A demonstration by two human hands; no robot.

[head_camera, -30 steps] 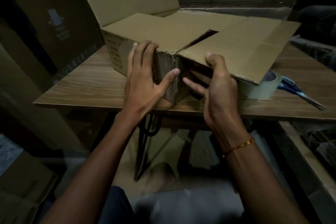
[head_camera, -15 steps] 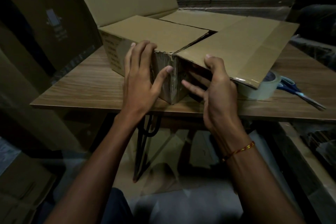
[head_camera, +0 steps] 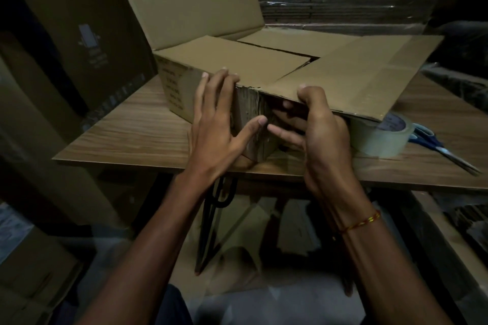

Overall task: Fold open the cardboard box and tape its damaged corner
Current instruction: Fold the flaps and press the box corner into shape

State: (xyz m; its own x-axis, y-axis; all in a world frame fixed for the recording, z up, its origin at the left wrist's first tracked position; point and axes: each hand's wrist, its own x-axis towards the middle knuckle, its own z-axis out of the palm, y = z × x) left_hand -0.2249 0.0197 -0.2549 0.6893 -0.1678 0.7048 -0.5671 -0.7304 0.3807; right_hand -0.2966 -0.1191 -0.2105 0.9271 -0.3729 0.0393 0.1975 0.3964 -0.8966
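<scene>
Head view, forward-down, close over table [head_camera: 137,140]

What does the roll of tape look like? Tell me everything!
The roll of tape is a thick ring of clear, pale, shiny tape wound on a core with dark print inside. It lies flat on the wooden table, just right of the right hand and partly hidden under the cardboard box's open flap. Blue-handled scissors lie beside it. No hand touches it.
</scene>
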